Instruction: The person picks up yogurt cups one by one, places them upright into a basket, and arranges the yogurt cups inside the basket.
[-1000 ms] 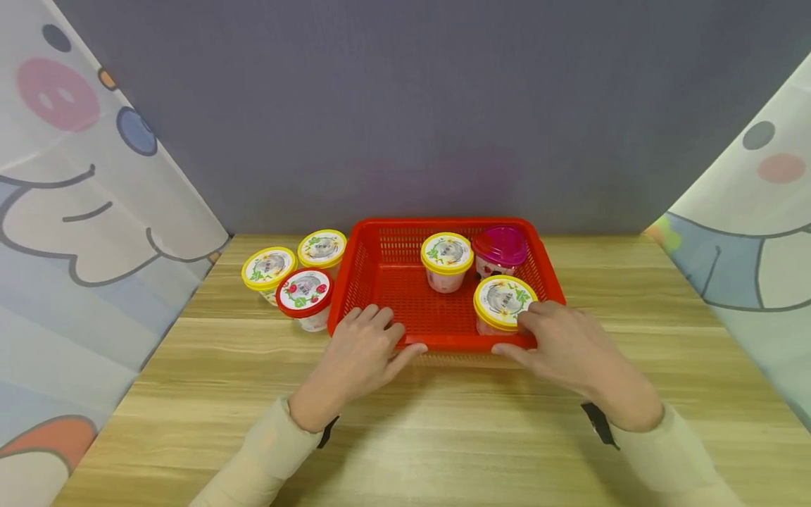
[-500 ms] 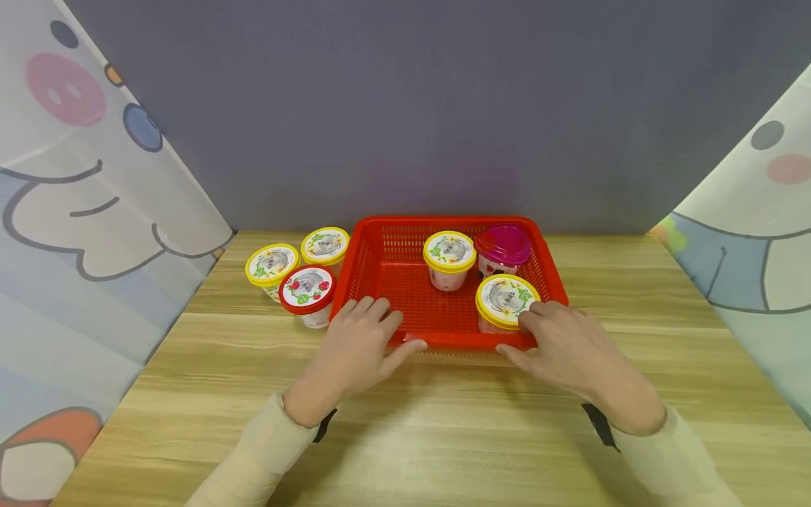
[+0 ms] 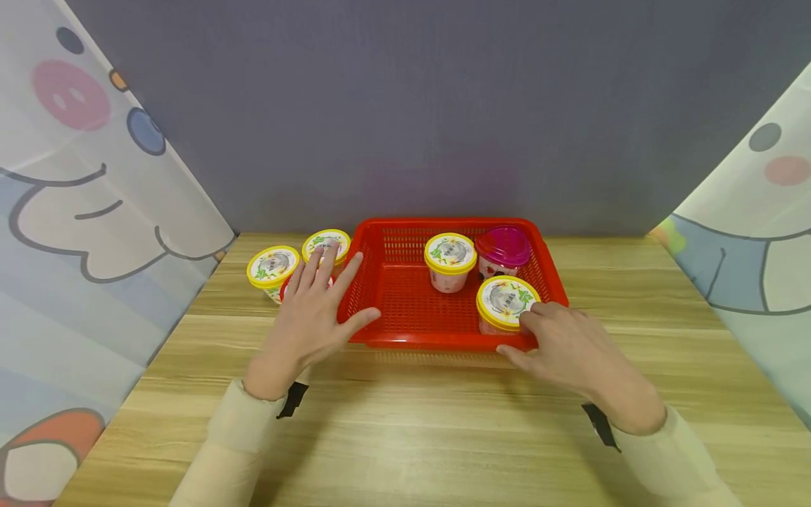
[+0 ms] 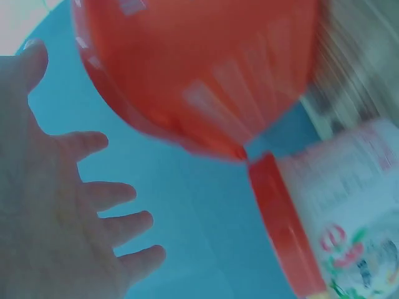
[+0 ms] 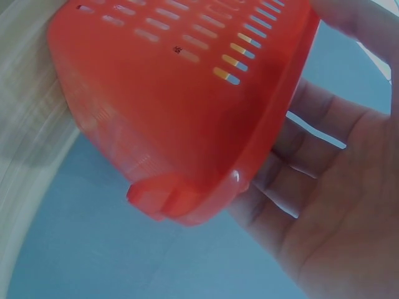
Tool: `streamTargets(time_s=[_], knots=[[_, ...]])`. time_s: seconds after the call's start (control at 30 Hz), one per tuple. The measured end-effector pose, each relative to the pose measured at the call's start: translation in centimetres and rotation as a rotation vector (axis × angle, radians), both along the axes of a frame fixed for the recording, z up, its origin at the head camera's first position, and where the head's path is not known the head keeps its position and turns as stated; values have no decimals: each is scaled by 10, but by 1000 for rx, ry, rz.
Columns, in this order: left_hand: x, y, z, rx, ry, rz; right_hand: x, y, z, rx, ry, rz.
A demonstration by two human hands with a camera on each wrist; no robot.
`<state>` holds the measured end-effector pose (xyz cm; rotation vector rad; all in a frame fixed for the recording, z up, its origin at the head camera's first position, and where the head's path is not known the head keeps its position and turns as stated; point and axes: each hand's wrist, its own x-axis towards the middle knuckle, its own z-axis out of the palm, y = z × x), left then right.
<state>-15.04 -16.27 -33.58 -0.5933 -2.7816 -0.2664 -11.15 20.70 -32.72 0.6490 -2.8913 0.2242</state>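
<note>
Here, left hand [image 3: 308,317] spreads its fingers; right hand [image 3: 570,345] seemingly grips the red basket [image 3: 437,342].

The lettering [image 3: 509,299] on the tubs [image 3: 450,263] (small and blurred) cannot be read.

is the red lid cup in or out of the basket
Out: the red-lidded cup stands on the table beside the basket; the left wrist view shows it outside that basket.

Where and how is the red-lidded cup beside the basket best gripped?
Probably around its lid, from above, with the left hand: the cup stands upright, the lid overhangs slightly, and the basket and two yellow-lidded cups stand close.
</note>
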Motion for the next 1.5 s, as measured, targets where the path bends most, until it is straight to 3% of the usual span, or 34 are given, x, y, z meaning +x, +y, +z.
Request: streamTargets(time_s=[0.3, 0.67, 0.8, 1.2, 1.5], knots=[[-21, -31, -7, 46, -118, 88, -1, -2, 3, 11, -23, -16], [-32, -57, -13, 26, -194, 130, 0, -2, 4, 16, -59, -39], [-35, -59, -16, 6, -211, 119, 0, -2, 4, 14, -62, -39], [-40, -53, -32, -63, -162, 106, 0, -3, 4, 9, -49, -29], [-35, -49, -24, -102, -165, 104, 0, -3, 4, 15, -69, -44]])
